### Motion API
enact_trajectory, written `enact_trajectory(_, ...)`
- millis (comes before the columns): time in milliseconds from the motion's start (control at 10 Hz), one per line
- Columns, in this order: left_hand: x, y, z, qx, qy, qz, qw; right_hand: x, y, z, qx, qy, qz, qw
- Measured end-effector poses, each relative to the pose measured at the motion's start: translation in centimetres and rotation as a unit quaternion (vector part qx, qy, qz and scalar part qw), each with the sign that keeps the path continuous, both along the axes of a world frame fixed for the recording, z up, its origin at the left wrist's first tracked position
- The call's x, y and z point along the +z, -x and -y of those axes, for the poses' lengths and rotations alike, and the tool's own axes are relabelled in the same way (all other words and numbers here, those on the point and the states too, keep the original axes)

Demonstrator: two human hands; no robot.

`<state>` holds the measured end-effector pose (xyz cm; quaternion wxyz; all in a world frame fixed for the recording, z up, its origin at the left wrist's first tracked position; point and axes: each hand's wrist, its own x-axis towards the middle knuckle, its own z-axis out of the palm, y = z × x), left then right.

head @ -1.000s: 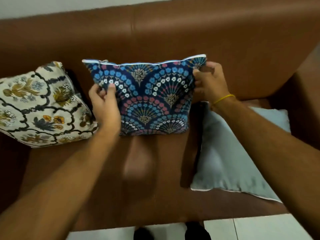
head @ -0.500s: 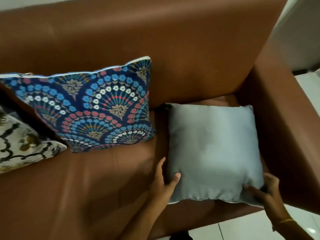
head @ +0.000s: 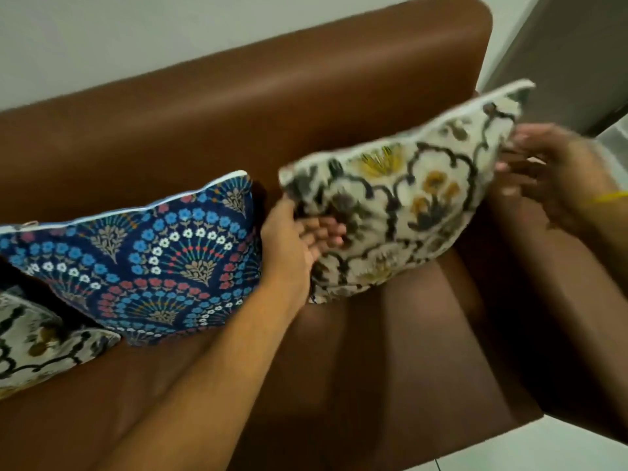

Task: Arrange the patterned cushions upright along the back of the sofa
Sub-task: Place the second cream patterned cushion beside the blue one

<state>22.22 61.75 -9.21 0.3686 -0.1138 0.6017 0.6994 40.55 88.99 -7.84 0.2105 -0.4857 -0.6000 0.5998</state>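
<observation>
1. Filling my view is the brown sofa [head: 210,130], its backrest running across the top.
2. Blue fan-patterned cushion [head: 153,260] stands upright against that backrest, left of centre.
3. Cream floral cushion [head: 407,212] is up at the right end, tilted, blurred.
4. I see my left hand [head: 295,246] gripping its left edge, fingers curled on the front.
5. My right hand [head: 557,171] pinches its right edge.

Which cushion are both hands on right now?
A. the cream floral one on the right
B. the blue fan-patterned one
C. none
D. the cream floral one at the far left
A: the left hand grips its left edge and the right hand is at its right corner, on the right cream floral cushion; the blue cushion leans untouched against the sofa back.
</observation>
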Motion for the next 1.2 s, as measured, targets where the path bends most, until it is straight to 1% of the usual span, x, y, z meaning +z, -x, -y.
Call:
enact_trajectory(100,-2.2,2.9,-2.0,0.028,0.054,-0.073,0.995,-1.5,5.3,-1.0,0.055,-0.05,0.073,0.995)
enact_trajectory(200,-4.7,1.5,-0.6,0.016,0.112,-0.132,0.985,-2.2,5.6,0.4,0.06,-0.184,0.181,0.964)
enact_trajectory(300,-7.9,-3.2,2.6,0.026,0.165,-0.087,0.982,-0.5,4.5,2.9,0.033,-0.385,0.21,0.898)
enact_trajectory(400,-11.9,-6.6,4.4,0.013,0.157,0.181,0.971,0.8,5.1,3.2,0.047,-0.453,0.172,0.874)
enact_trajectory(500,-14.0,-6.7,3.2,0.001,0.076,0.313,0.947,-0.1,7.4,0.5,0.089,-0.421,0.168,0.887)
enact_trajectory(600,-14.4,-5.2,-0.1,0.037,-0.002,0.303,0.952,-1.7,8.7,-1.0,0.116,-0.279,0.169,0.938)
enact_trajectory(700,-12.6,-4.9,-2.0,0.076,-0.047,0.291,0.953,-4.5,8.5,-2.2,0.061,-0.224,0.107,0.967)
enact_trajectory(800,-9.3,-5.7,-1.5,0.071,-0.048,0.211,0.974,-9.5,5.5,-5.3,-0.076,-0.189,0.074,0.976)
enact_trajectory(900,-5.2,-6.3,-0.1,0.04,-0.041,0.059,0.997,-20.2,1.2,-22.6,-0.082,-0.049,0.023,0.995)
enact_trajectory(1000,-4.1,-5.7,-0.5,0.023,0.038,-0.063,0.997,-21.2,1.6,-19.5,-0.103,-0.004,0.054,0.993)
enact_trajectory(1100,-5.2,-4.8,-2.1,0.008,0.109,-0.073,0.991,-10.3,4.1,-5.9,-0.06,-0.061,0.131,0.988)
enact_trajectory(1200,-6.4,-4.5,-3.2,0.027,0.125,-0.123,0.984,-9.5,6.0,-1.9,-0.114,-0.098,0.109,0.983)
